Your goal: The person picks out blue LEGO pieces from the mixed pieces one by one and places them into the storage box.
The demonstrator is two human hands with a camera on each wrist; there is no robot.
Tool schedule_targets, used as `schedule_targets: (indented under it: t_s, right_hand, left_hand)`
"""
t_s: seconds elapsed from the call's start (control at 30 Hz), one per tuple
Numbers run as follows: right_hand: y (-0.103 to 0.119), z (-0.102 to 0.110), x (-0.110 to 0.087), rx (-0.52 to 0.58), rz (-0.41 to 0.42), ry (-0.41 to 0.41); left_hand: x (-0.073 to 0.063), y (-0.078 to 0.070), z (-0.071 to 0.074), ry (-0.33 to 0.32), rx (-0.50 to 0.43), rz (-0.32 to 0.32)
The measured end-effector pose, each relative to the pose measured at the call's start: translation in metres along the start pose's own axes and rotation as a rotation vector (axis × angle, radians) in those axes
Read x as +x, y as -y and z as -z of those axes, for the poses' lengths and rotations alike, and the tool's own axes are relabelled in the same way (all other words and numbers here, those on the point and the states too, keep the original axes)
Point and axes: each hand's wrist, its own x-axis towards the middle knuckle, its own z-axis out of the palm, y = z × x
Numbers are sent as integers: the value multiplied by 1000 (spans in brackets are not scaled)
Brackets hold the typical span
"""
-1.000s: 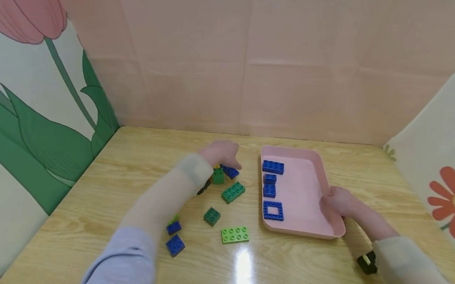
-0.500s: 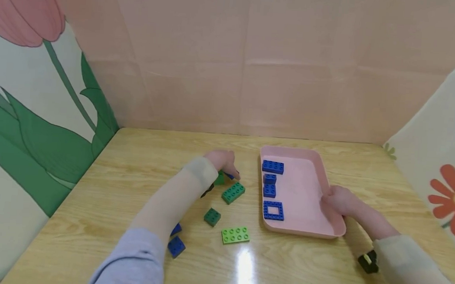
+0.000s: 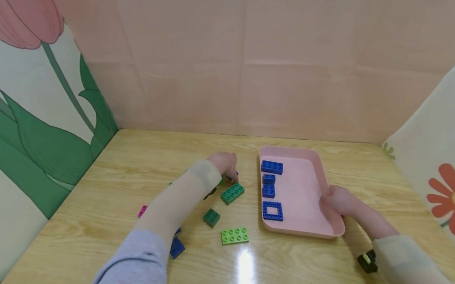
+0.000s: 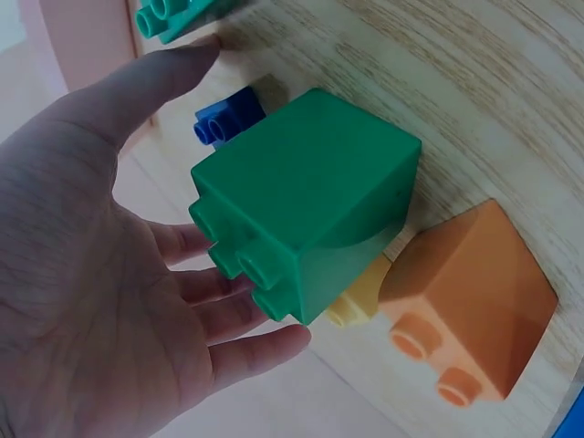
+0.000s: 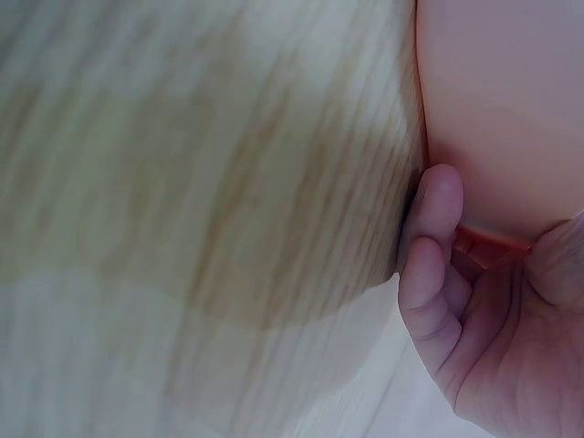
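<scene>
My left hand (image 3: 223, 162) reaches down over bricks at the middle back of the table. In the left wrist view its thumb and fingers are spread around a small blue brick (image 4: 239, 113) without visibly pinching it. A tall green brick (image 4: 310, 173) stands in front of the fingers and hides part of them. Beside that are an orange brick (image 4: 474, 297) and a partly hidden yellow brick (image 4: 361, 294). My right hand (image 3: 341, 201) grips the right rim of a pink tray (image 3: 301, 185), thumb inside and fingers outside. Several blue bricks (image 3: 272, 211) line the tray's left side.
Nearer me lie a long green brick (image 3: 232, 193), a small dark green brick (image 3: 211, 218) and a light green brick (image 3: 234, 236). My left forearm partly covers a blue brick (image 3: 176, 247) and a magenta brick (image 3: 143, 210). A black object (image 3: 368, 261) is by my right sleeve.
My left hand has come lower and slightly toward me, down to the blue brick at the back. The left forearm has shifted right, uncovering the magenta brick. My right hand stays on the tray.
</scene>
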Motion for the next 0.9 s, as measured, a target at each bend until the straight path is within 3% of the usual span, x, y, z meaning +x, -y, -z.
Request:
schedule_targets:
  t_s: [0.3,0.63,0.9]
  right_hand:
    - [0,-1,0,-18,3,-3]
    - [1,-3,0,-1,5,-10]
    - [0,-4,2,-5,-8,1]
  left_hand:
    - [1,-1,-3,-16,20,-39]
    - [-1,0,-2,-9,28,-33]
    - [3,5,-3,1,14,-78]
